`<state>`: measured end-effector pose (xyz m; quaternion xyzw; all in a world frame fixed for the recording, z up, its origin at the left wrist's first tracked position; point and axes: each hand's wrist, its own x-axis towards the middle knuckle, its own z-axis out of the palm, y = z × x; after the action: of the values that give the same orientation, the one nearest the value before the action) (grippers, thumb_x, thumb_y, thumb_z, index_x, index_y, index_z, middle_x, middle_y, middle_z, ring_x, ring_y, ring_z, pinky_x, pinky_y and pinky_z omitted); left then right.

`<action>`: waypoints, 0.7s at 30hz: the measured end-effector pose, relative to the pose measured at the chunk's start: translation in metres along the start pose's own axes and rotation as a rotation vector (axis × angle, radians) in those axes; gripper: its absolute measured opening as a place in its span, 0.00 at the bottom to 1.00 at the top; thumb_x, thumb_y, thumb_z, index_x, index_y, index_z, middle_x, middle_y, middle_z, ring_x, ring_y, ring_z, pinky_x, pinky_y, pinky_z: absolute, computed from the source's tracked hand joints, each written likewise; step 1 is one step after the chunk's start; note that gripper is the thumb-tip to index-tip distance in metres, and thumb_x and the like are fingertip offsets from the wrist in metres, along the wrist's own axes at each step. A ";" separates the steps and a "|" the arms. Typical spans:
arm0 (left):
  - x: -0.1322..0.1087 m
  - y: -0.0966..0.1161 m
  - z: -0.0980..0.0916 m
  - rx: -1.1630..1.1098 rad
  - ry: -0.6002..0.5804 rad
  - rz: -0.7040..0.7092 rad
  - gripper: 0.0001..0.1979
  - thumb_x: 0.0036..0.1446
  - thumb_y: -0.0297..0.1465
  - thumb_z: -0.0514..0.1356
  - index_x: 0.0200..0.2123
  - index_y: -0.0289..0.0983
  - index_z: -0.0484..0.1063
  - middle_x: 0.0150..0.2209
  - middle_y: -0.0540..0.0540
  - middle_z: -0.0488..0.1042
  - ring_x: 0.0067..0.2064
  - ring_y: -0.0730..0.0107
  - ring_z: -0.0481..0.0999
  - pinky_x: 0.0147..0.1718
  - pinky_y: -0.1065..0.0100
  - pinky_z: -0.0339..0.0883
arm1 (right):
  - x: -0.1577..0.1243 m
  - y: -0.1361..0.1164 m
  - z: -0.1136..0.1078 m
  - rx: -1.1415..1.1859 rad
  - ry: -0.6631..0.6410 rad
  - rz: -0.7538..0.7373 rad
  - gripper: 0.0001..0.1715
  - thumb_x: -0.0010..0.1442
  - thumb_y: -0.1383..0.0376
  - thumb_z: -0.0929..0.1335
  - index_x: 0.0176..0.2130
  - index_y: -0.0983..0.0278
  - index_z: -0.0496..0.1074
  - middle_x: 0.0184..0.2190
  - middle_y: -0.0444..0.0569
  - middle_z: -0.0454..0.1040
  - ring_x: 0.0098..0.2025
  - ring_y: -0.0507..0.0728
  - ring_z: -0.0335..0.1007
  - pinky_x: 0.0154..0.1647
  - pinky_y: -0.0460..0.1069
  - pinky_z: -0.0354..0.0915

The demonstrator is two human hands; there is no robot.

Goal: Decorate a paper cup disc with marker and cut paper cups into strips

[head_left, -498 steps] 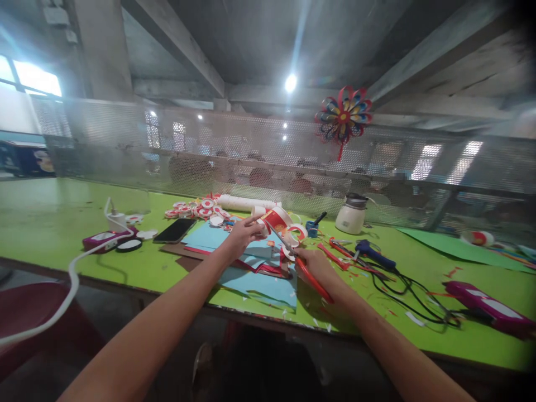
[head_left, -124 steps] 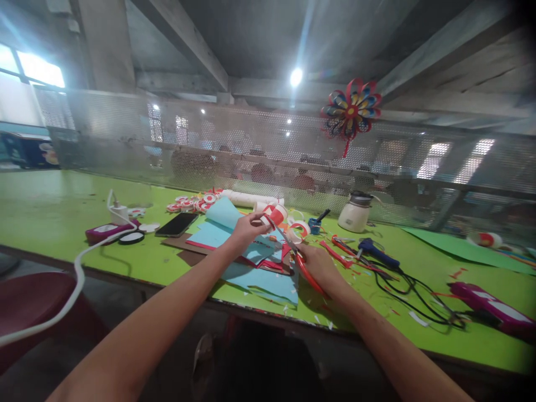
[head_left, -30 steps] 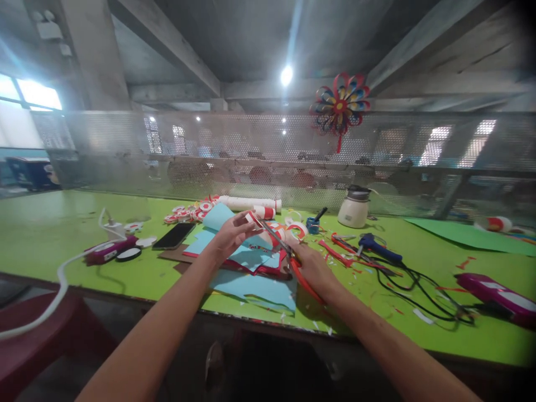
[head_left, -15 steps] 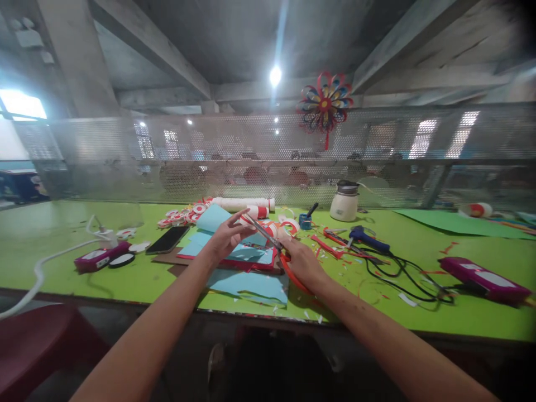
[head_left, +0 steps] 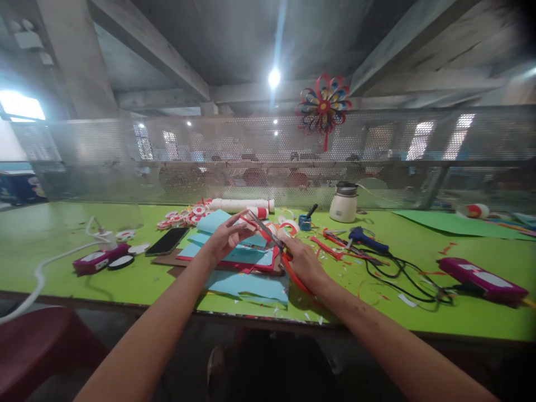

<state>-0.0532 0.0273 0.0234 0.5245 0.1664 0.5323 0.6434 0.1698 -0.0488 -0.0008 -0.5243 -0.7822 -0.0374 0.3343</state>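
Observation:
My right hand (head_left: 305,261) is wrapped round the orange handles of a pair of scissors (head_left: 268,233). The blades point up and to the left, toward the fingertips of my left hand (head_left: 228,239). Thumb and fingers of that hand pinch a small red and white paper piece (head_left: 244,220), which lies close against the blade tips. Whether the blades touch it I cannot tell. Under both hands lie light blue paper sheets (head_left: 247,286), partly on a red and brown stack. Red and white paper rings (head_left: 288,226) are just behind the scissors.
A black phone (head_left: 168,241) and a purple power strip (head_left: 100,259) lie at left. Several red and white rings (head_left: 184,216) are heaped behind. To the right are a blue glue gun (head_left: 368,240), its black cord, a blue jar (head_left: 305,223), a pale jug (head_left: 344,204) and paper scraps.
The scissors' blades and the left fingertips have shifted slightly; more red of the pinched piece shows now. Both hands keep nearly the same place.

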 end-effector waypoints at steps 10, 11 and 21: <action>0.000 0.000 0.002 0.013 0.067 0.018 0.25 0.46 0.19 0.67 0.50 0.34 0.72 0.38 0.45 0.80 0.39 0.68 0.80 0.49 0.63 0.70 | -0.001 -0.002 0.001 -0.016 -0.018 0.009 0.27 0.56 0.71 0.65 0.56 0.67 0.68 0.50 0.58 0.75 0.50 0.61 0.70 0.51 0.52 0.63; 0.000 0.000 0.001 0.002 0.068 0.022 0.26 0.47 0.19 0.67 0.51 0.34 0.72 0.37 0.45 0.80 0.37 0.68 0.80 0.49 0.63 0.70 | -0.001 -0.001 0.002 -0.022 -0.022 0.013 0.27 0.56 0.71 0.65 0.56 0.67 0.68 0.49 0.58 0.75 0.50 0.62 0.70 0.51 0.52 0.63; -0.002 0.003 0.001 -0.048 0.003 0.039 0.27 0.50 0.21 0.66 0.55 0.34 0.69 0.38 0.45 0.80 0.41 0.67 0.80 0.58 0.58 0.64 | -0.002 -0.002 0.000 -0.031 -0.048 0.021 0.26 0.58 0.69 0.65 0.57 0.65 0.68 0.50 0.57 0.74 0.49 0.61 0.71 0.49 0.51 0.63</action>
<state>-0.0547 0.0250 0.0259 0.5113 0.1441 0.5492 0.6451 0.1690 -0.0513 -0.0013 -0.5385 -0.7837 -0.0332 0.3077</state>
